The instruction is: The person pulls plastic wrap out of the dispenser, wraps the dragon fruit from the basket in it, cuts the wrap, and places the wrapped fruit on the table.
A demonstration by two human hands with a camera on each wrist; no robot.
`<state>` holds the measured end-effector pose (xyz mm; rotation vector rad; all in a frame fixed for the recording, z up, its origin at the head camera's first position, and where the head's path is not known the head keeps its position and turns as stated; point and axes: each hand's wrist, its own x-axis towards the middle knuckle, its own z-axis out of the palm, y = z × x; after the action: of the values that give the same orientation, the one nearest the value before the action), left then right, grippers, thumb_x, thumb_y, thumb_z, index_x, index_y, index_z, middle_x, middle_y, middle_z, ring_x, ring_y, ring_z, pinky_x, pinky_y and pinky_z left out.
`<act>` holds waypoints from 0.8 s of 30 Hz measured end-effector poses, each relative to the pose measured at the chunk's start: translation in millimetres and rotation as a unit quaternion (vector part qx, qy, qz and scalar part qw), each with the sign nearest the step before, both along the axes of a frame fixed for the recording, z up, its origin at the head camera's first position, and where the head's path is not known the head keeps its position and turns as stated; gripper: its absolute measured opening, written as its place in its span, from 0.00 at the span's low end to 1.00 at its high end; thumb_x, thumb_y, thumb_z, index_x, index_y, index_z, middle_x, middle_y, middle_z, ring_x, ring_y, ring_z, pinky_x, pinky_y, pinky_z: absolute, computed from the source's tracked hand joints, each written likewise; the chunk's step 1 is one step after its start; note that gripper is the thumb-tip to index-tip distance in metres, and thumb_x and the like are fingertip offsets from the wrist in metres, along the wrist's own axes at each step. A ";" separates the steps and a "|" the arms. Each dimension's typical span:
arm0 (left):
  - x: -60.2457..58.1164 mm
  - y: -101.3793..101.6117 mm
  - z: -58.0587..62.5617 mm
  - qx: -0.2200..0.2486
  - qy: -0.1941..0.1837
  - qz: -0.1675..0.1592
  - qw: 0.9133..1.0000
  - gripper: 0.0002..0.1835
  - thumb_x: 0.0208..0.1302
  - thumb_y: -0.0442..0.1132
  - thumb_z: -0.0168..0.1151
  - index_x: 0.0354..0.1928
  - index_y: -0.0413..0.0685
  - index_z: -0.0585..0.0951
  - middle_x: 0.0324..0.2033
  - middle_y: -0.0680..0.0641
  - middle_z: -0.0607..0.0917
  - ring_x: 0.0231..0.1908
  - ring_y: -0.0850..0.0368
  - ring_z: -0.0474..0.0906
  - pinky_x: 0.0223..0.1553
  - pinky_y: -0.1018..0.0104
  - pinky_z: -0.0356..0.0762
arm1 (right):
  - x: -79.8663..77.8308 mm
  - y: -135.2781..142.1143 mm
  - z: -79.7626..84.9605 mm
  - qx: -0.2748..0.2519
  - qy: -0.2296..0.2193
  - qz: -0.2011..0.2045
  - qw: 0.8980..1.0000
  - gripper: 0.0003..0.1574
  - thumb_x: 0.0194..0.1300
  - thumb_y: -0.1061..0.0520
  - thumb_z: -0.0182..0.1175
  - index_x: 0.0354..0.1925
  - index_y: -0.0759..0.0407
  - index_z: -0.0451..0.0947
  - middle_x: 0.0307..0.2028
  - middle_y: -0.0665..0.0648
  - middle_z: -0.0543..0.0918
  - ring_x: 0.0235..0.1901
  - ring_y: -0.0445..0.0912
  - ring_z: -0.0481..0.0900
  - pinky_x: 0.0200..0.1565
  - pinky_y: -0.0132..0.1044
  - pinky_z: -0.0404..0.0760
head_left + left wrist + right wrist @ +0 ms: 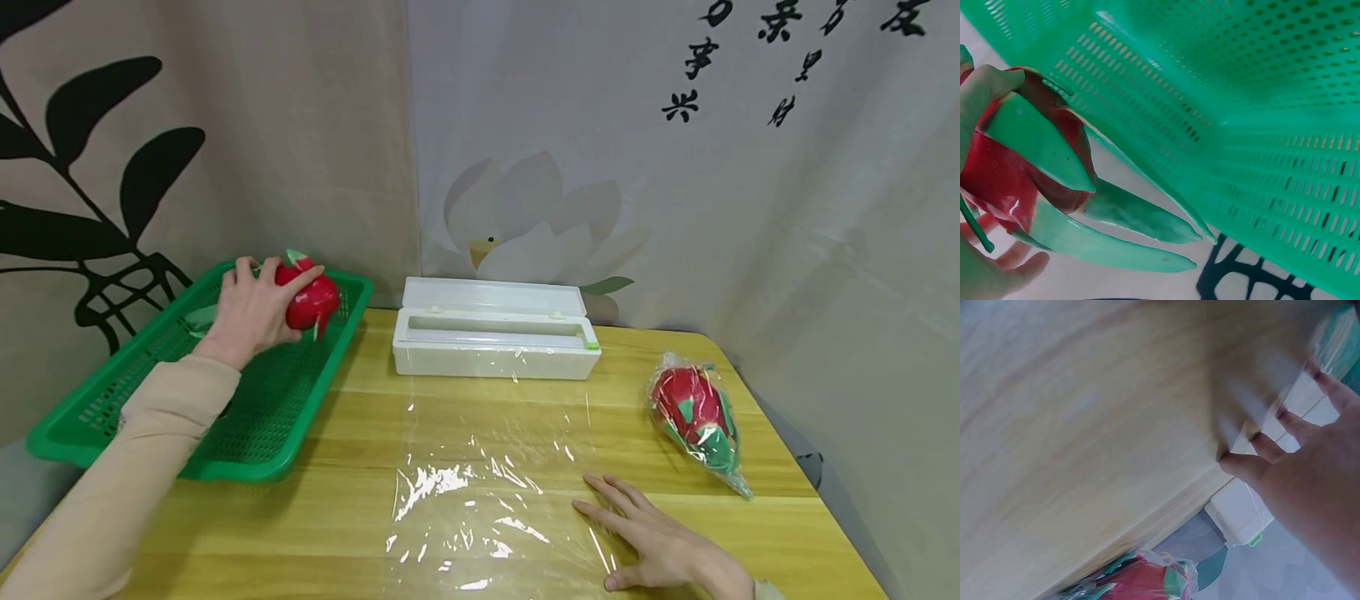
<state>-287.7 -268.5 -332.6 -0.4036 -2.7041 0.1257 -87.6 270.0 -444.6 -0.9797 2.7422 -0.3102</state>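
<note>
My left hand (251, 315) grips a red toy dragon fruit (315, 302) with green leaf tips, over the green basket (358, 333). In the left wrist view the dragon fruit (1007, 159) sits between thumb and fingers, its long leaves pointing away above the basket's interior. A sheet of clear cling film (480, 492) lies on the table, running forward from a white dispenser box (495, 363). Near the film's right edge my right hand (663, 542) rests with spread fingers, fingertips touching the surface in the right wrist view.
A second dragon fruit (692, 408), wrapped in clear film, lies on the right of the wooden table (780, 533). The dispenser's lid (491, 296) stands raised at the back. Behind the table hangs a printed curtain (315, 125).
</note>
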 end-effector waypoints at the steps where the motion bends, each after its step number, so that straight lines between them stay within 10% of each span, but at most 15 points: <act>1: 1.8 1.3 2.3 0.003 0.006 -0.001 1.000 0.54 0.35 0.48 0.80 0.68 0.59 0.61 0.56 0.28 0.65 0.53 0.25 0.59 0.43 0.33 0.71 | 0.0 0.1 0.1 0.000 -0.003 -0.001 1.000 0.54 0.53 0.26 0.56 0.72 0.41 0.54 0.74 0.59 0.51 0.68 0.63 0.55 0.54 0.60 0.75; 24: 35.6 67.4 33.3 -0.022 0.101 -0.074 0.992 0.54 0.31 0.48 0.82 0.67 0.60 0.66 0.54 0.31 0.70 0.55 0.30 0.64 0.48 0.40 0.76 | -0.1 0.4 0.1 0.006 -0.005 0.003 1.000 0.53 0.54 0.25 0.55 0.72 0.41 0.54 0.74 0.59 0.51 0.68 0.63 0.55 0.54 0.59 0.75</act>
<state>-252.2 -201.2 -299.3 -0.5713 -2.4661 0.1737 -87.7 270.4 -444.4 -0.9808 2.7293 -0.2965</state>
